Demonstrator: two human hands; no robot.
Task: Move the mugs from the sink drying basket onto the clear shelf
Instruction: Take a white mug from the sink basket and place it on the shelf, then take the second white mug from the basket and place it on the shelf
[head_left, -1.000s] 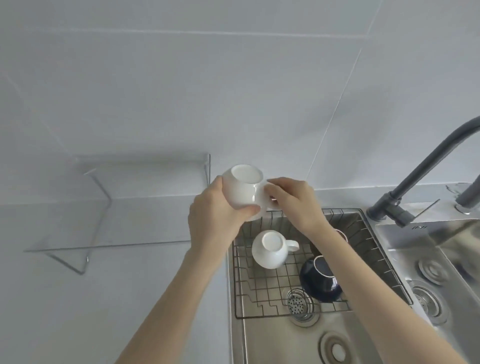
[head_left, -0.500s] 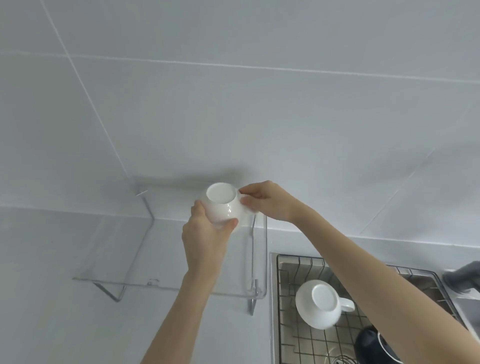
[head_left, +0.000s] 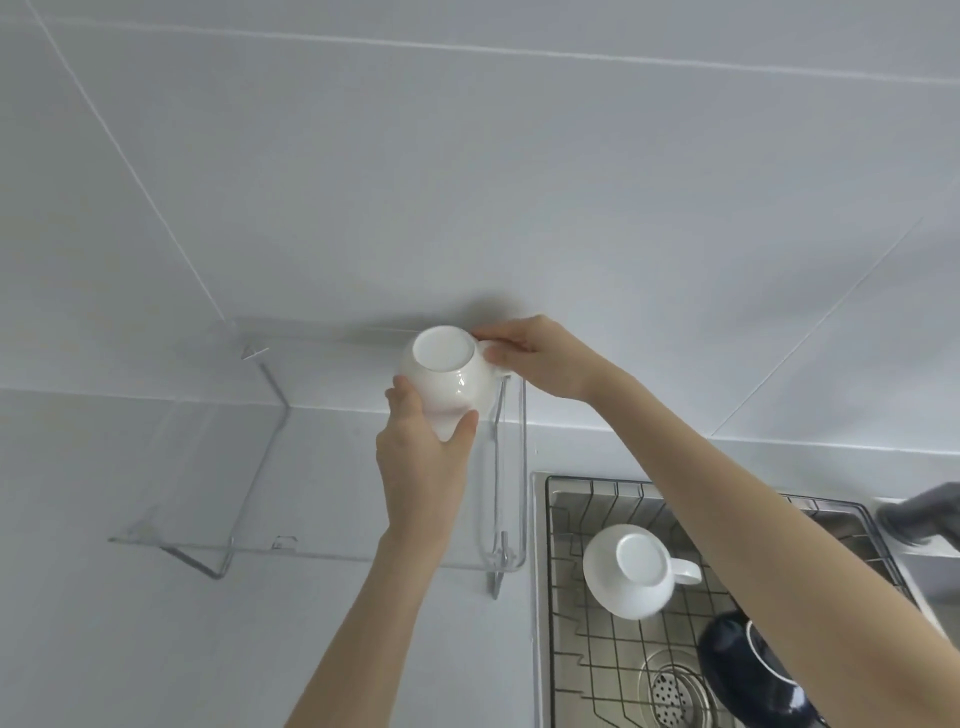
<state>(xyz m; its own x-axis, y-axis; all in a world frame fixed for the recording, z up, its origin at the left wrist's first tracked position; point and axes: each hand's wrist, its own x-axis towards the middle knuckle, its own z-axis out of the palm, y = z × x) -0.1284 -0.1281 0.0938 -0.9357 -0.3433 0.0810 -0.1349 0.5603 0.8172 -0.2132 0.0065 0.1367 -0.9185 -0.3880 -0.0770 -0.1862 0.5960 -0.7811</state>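
Head view, near first: 2 mugs remain in the wire drying basket (head_left: 597, 670) set in the sink. A dark blue mug (head_left: 748, 675) sits low right, partly behind the right forearm, and a second white mug (head_left: 631, 571) sits upside down beyond it with its handle pointing right, likely so it drains. Both wait for later trips.

Next out, the left hand (head_left: 423, 467) reaches up from below, thumb and fingers spread around the lower wall of the white mug (head_left: 448, 376), cupping it to carry the weight. The mug is inverted, base toward the camera, held over the right rear part of the clear shelf (head_left: 208, 467), close to the wall; I cannot tell if its rim touches the shelf yet.

Farther, the right hand (head_left: 540, 358) comes in from the right, fingertips pinching the mug's handle, probably steering the angle. The 2-hand hold suits a careful set-down on a see-through surface whose edges are hard to read.
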